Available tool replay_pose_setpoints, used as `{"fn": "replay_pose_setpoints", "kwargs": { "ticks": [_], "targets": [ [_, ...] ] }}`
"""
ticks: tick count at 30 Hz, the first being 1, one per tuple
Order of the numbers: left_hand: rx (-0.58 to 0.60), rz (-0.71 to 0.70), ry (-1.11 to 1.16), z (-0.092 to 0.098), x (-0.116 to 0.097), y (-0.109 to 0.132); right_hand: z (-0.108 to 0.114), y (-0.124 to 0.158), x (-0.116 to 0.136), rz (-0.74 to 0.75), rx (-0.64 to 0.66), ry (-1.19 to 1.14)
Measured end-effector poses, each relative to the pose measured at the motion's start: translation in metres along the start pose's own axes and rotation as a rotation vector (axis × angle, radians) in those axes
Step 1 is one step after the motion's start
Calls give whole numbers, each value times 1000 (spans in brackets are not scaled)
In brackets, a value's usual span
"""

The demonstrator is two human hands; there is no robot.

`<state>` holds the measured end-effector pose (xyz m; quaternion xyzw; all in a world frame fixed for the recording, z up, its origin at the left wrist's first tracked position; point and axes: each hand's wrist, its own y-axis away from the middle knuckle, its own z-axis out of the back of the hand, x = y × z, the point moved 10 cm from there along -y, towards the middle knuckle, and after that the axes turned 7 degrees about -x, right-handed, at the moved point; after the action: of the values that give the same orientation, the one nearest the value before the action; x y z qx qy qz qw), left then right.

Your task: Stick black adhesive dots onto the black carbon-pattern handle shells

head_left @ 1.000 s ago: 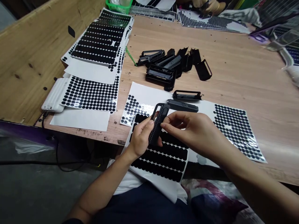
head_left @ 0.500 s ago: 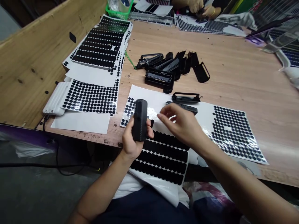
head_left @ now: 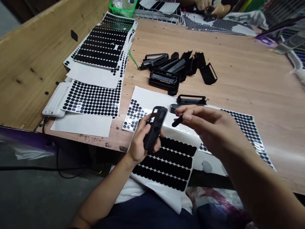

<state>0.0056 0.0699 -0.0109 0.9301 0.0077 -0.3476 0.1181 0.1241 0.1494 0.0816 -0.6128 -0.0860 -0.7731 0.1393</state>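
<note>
My left hand is wrapped round a black plastic casing with a ribbed edge and a slot opening, tilted to the right. A small black strip with a rounded end is pinched between the fingertips of my right hand, just right of the casing and apart from it. Under my hands, a white sheet with rows of black stickers hangs over the table edge onto my lap. Behind my right hand lie a black frame piece and another dark piece, partly covered by my fingers.
Several black casings are heaped mid-table. Sheets of black dots are stacked at left beside a white power bank and a wooden board. A dotted sheet lies at right. Across the table, another person's hands are busy.
My left hand has turned the casing so its slot and ribbed edge show. My right hand has moved right, and a black strip now shows in its fingertips.
</note>
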Motion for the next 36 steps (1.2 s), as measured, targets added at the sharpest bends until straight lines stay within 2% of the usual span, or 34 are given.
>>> {"fn": "replay_pose_setpoints", "kwargs": {
  "ticks": [1,3,11,28,36],
  "targets": [
    [30,15,-50,-2,3,1,0,-4,-4,-72,24,-31],
    [58,26,-100,-4,5,1,-5,-10,-7,-124,82,-26],
    [83,39,-82,-6,4,1,-22,-14,-6,-87,144,25],
    [79,23,-61,-5,4,-1,-26,-18,-10,-142,162,-4],
    [90,18,-52,-4,5,-1,-25,-19,-8,-113,167,38]
  ]
}}
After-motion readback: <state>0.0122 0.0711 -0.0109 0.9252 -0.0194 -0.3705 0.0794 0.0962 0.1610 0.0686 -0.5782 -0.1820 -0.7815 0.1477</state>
